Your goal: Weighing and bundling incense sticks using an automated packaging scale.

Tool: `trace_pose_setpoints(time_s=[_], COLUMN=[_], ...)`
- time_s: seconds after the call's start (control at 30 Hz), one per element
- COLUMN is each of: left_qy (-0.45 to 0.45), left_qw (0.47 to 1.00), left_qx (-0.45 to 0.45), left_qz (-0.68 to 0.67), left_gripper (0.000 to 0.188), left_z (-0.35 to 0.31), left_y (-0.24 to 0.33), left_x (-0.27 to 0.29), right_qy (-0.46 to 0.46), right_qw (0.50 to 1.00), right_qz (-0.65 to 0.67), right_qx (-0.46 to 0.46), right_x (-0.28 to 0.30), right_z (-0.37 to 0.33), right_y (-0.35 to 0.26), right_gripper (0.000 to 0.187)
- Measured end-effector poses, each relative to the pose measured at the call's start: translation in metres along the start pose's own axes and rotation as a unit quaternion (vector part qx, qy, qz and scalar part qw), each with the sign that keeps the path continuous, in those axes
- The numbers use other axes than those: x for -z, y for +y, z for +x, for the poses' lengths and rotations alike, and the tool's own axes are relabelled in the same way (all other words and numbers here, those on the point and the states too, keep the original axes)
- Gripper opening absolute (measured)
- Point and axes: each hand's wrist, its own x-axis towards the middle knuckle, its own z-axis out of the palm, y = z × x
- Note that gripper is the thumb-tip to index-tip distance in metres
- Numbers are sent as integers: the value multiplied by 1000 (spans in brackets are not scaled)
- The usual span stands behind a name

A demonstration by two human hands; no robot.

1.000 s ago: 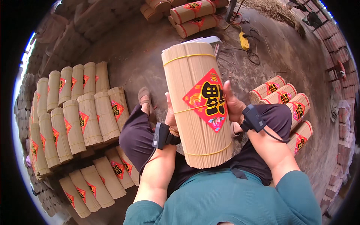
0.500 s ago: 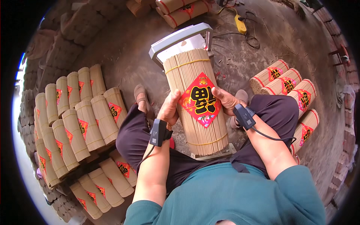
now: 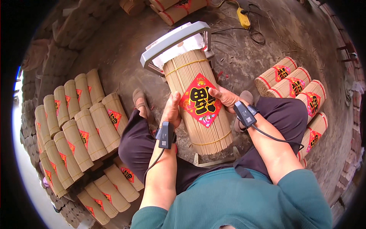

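Note:
A thick bundle of thin tan sticks (image 3: 210,134) lies lengthwise before me between my knees, tied near both ends with yellow bands. On its upper side is a red diamond-shaped paper (image 3: 201,102) with black and gold print. My left hand (image 3: 172,110) is wrapped round the bundle's left side, thumb up along it. From the right, my right hand (image 3: 227,99) grips the other side, its thumb touching the paper's edge. The fingers of both hands are partly hidden under the bundle. Its far end rests near a grey-framed stand (image 3: 175,42) with a white top.
Stacked labelled bundles (image 3: 78,143) fill the left side. Several red-banded bundles (image 3: 312,100) lie beside my right knee, and more red-banded rolls (image 3: 183,11) sit at the far side. A yellow power strip (image 3: 243,18) with black cable lies on the floor (image 3: 244,57).
The view has shifted slightly, so the stand and the bundle's far end appear a little further left. Both hands keep their hold on the bundle.

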Motion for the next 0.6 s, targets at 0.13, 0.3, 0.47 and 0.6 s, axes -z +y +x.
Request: trace_pose_setpoints(time_s=[0.13, 0.3, 0.47, 0.6], left_qy=[33, 41, 39, 69], left_qw=[997, 999, 998, 997], left_qx=[-23, -15, -39, -27], left_qz=[65, 27, -2, -16], left_gripper=[76, 72, 71, 70], left_z=[2, 18, 32, 45], left_y=[9, 1, -2, -1], left_x=[-18, -7, -4, 4], right_qy=[19, 26, 21, 0], right_qw=[999, 999, 999, 999], right_qz=[-29, -27, -22, -2], right_qx=[-10, -38, -39, -48], right_x=[5, 16, 23, 25], right_z=[8, 21, 38, 50], right_y=[-3, -8, -15, -25], right_gripper=[106, 110, 108, 103])
